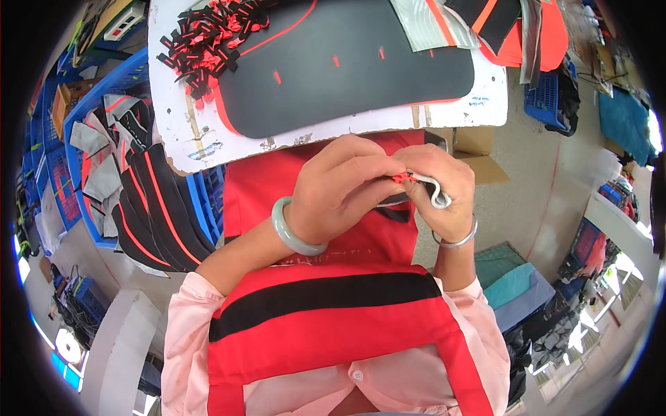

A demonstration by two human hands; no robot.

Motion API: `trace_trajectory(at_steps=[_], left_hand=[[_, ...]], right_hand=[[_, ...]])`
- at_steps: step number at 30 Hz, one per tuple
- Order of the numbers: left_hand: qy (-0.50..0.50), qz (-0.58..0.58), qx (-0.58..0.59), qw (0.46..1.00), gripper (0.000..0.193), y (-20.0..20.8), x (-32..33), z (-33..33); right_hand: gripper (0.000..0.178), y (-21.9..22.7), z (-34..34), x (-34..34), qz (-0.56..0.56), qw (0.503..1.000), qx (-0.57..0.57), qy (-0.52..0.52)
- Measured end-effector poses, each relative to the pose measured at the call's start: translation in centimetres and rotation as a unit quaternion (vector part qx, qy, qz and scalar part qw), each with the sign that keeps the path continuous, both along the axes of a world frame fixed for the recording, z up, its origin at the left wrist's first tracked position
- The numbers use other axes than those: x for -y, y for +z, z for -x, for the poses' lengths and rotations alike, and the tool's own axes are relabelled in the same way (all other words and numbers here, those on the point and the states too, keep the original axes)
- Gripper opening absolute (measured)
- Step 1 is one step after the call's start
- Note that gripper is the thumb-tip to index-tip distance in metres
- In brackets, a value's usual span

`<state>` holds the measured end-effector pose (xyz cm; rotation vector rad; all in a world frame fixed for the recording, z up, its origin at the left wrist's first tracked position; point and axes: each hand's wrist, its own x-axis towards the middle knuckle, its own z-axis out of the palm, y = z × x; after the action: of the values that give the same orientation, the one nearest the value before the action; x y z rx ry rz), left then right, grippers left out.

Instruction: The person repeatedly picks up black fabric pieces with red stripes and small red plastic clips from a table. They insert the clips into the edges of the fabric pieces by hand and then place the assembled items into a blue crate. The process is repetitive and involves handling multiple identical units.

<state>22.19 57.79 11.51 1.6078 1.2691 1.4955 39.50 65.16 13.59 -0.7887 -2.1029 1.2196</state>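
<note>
My left hand (pixel 336 182), with a pale green bangle at the wrist, pinches a small red tab (pixel 400 178) between thumb and fingertips. Close against it, my right hand (pixel 451 186) is wrapped round a folded fabric piece (pixel 438 197) with a white edge, doubled over into a loop. The fingertips of both hands meet at the red tab, so how the tab and the folded piece join is hidden. Both hands are raised over my red apron (pixel 326 347), just off the near edge of a white worktable (pixel 451 114).
On the table lie a large black panel (pixel 347 80) with red marks and a heap of small black-and-red tabs (pixel 208 52). Grey, black and red pieces (pixel 444 24) overlap its far right. At the left, a blue basket (pixel 71 132) holds black strips (pixel 166 208) with red lines.
</note>
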Motion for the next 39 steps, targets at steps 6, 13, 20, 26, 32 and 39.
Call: trace_trajectory(at_steps=[6,13,20,26,32,39], left_hand=[[-0.019,-0.016,-0.024,0.999,0.024,0.2,0.1,0.1],[-0.020,-0.026,-0.035,0.999,0.026,0.3,0.3,0.0],[-0.038,0.034,0.037,0.998,0.023,-0.3,0.3,-0.2],[-0.048,0.076,0.060,0.994,0.020,-0.6,0.3,-0.3],[-0.044,0.092,0.055,0.993,0.018,-1.3,0.3,0.1],[-0.039,0.149,0.130,0.979,0.014,-1.2,0.0,0.3]], right_hand=[[0.019,0.4,-0.3,0.2,-0.040,0.998,0.040,0.020],[0.018,0.6,-0.5,0.4,-0.053,0.998,0.040,0.015],[0.019,0.8,-0.7,0.7,0.035,0.998,0.055,-0.012],[0.020,0.0,-1.2,0.5,0.017,0.997,0.077,0.000],[0.023,0.3,-0.5,1.0,0.041,0.993,0.112,-0.024],[0.027,0.2,-0.4,-0.2,0.074,0.990,0.119,0.006]])
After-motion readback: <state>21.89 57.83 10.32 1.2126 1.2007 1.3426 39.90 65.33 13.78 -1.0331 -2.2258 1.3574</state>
